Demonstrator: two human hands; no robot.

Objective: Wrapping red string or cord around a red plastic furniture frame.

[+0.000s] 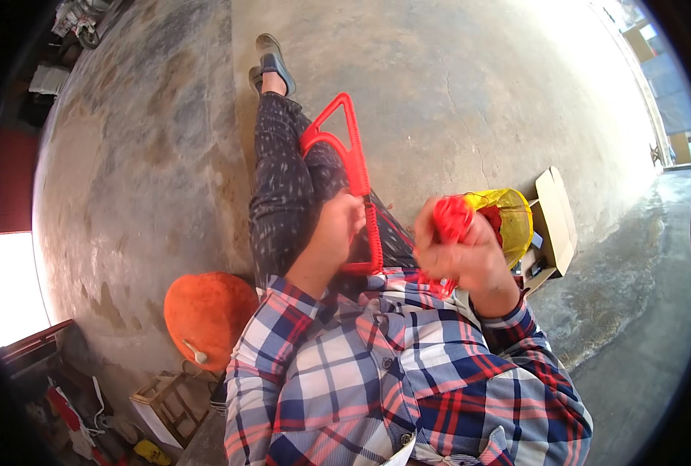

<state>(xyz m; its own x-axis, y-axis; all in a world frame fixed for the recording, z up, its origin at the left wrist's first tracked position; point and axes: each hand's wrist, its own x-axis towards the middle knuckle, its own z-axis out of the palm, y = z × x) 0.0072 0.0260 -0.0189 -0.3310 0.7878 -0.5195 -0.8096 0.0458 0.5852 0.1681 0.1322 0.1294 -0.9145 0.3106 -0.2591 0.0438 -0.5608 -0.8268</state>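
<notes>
Evidently the work was partway along; the left hand (341, 227) was closed around one long side of the red frame (352, 159), whose arched end pointed away beyond that hand and whose other end came back toward the lap; the right hand (463, 250), a little blurred, had its fingers curled around a red bundle (453, 218), well apart from the left; more red loops (441, 288) hung just below the right hand, against the shirt (345, 357). As for what was done, much of the frame's edge looked ribbed, as if already wound, both beyond the left hand and nearer than it; as for what was left, the bundle was thick and not used up, though blur and the fingers hid whether any stretch of edge was bare, so I could not tell how much remained. Just beyond and to the right of the right hand stood a yellow basket (526, 225) with red stuff in it, and next to it an open box (557, 221); to the left of both hands, nearer the body, sat an orange cushion (206, 311); no brand, label or writing could be read on any of these.
</notes>
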